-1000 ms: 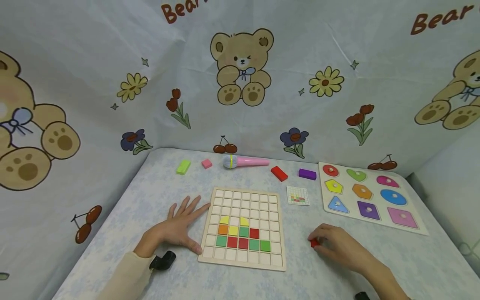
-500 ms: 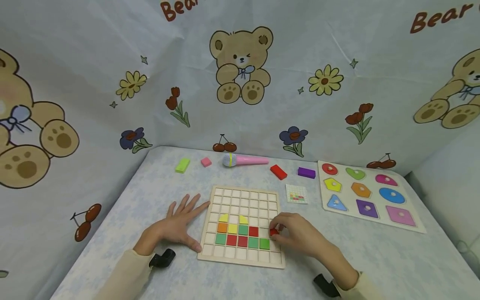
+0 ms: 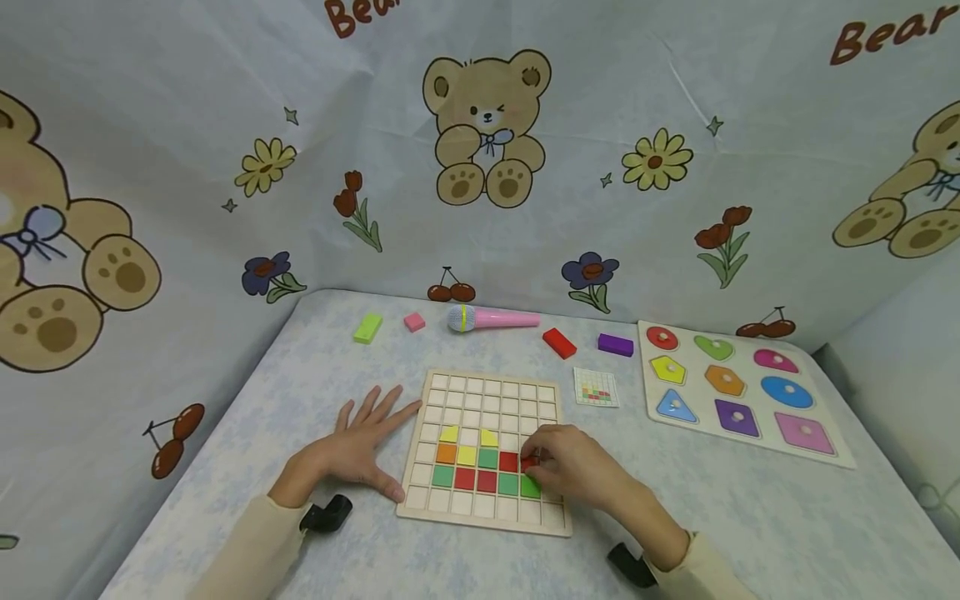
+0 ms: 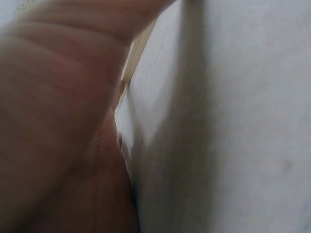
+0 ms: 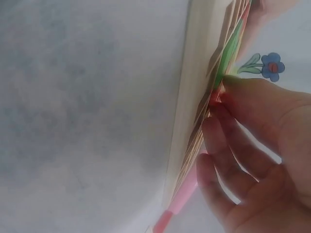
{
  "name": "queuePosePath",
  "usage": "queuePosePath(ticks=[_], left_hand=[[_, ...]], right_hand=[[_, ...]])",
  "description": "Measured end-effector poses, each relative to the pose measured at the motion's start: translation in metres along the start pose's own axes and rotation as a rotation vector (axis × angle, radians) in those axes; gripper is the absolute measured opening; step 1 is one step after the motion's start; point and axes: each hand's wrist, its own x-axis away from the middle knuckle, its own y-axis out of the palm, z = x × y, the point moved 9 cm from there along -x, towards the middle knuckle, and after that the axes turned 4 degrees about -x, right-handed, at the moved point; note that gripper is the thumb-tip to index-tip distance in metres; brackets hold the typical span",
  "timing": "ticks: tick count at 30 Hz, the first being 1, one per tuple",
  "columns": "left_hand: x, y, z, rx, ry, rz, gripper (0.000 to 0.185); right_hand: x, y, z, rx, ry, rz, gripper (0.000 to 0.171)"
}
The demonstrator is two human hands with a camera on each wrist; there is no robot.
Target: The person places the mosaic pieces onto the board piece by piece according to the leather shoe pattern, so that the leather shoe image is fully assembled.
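Observation:
A wooden grid board (image 3: pixel 487 392) lies on the table with yellow, orange, green and red square tiles in its lower rows. My right hand (image 3: pixel 572 471) pinches a small red tile (image 3: pixel 528 461) over the board, just right of a seated red tile (image 3: pixel 507 462). In the right wrist view the fingertips (image 5: pixel 221 104) hold the red tile (image 5: pixel 214 98) at the board's edge (image 5: pixel 194 97). My left hand (image 3: pixel 360 446) lies flat with spread fingers on the table, its thumb against the board's left edge. The left wrist view shows the palm (image 4: pixel 53 121) close up.
A small pattern card (image 3: pixel 596 387) lies right of the board. A shape puzzle board (image 3: pixel 735 385) is at the right. Along the back lie a green block (image 3: pixel 367 328), pink block (image 3: pixel 414 322), pink toy microphone (image 3: pixel 491 318), red block (image 3: pixel 558 342) and purple block (image 3: pixel 616 344).
My right hand carried the red tile from the table at the right onto the board, then slightly left toward the seated red tile. The left hand stayed put.

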Motion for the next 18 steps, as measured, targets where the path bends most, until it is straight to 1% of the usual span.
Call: queuePosePath(ticks=[4, 10, 18], left_hand=[[0.0, 0.002, 0.0, 0.001, -0.001, -0.004, 0.131], [-0.001, 0.003, 0.0, 0.002, 0.001, -0.004, 0.131], [0.0, 0.003, -0.003, 0.004, -0.009, -0.007, 0.132]], right_hand=[[0.005, 0.0, -0.006, 0.012, -0.06, -0.015, 0.012], [0.019, 0.0, -0.009, 0.109, -0.101, -0.038, 0.021], [0.032, 0.006, -0.007, 0.259, -0.085, -0.078, 0.034]])
